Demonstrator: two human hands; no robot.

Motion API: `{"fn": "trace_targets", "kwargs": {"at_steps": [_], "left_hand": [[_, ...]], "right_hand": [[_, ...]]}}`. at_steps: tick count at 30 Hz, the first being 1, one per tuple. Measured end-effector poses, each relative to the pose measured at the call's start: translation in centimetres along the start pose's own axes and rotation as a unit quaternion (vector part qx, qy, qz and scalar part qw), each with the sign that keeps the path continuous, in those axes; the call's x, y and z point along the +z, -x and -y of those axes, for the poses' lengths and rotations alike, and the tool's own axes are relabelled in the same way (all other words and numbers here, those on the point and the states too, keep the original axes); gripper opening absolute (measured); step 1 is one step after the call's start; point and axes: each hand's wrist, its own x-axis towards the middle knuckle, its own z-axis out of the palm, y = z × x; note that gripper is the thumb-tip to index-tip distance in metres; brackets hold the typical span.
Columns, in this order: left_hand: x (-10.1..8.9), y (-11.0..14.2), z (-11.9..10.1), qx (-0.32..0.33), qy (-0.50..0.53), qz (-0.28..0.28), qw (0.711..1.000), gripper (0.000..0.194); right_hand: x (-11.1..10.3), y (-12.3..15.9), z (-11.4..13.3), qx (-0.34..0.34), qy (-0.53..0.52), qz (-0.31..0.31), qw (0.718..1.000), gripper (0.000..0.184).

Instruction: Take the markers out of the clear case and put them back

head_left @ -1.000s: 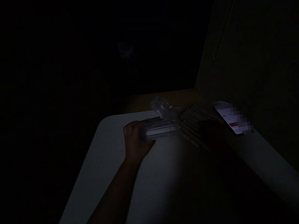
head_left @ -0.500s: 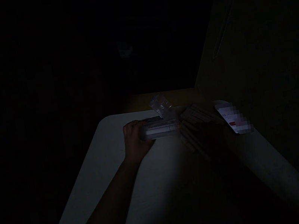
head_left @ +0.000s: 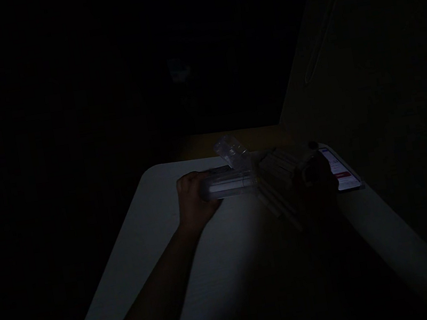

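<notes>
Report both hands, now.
Left hand: closed, holding a clear plastic case.
Right hand: too dark to tell, near a phone.

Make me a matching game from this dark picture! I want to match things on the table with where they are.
Things:
1. Left hand
2. Thin pale sticks
3. Crinkly clear plastic wrap
4. Flat phone with a white and red screen

Places:
A. At the far right corner of the white table
B. Around a long clear plastic pack
C. Beside the right hand
D. Poking up behind the pack

Pairs: 1-B, 2-C, 3-D, 4-A
</notes>
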Motion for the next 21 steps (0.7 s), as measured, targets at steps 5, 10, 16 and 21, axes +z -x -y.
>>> {"fn": "trace_targets", "kwargs": {"at_steps": [5,10,16,21], "left_hand": [[0.1,0.1,0.1,-0.006,0.001,-0.004,1.000,0.052],[0.1,0.1,0.2,0.007,0.005,-0.005,1.000,0.053],[0.0,0.1,0.1,-0.004,0.002,0.006,1.000,0.052],[0.1,0.1,0.1,-0.011,-0.006,0.008,1.000,0.052]], "right_hand": [[-0.3,0.4,-0.3,0.027,-0.150,-0.045,0.987,0.078],[-0.8,0.3,0.0,0.040,-0.254,-0.081,0.963,0.087],[-1.0,0.2,0.8,0.080,-0.282,-0.131,0.947,0.081],[-0.6,0.4,0.9,0.056,-0.264,-0.174,0.947,0.062]]}}
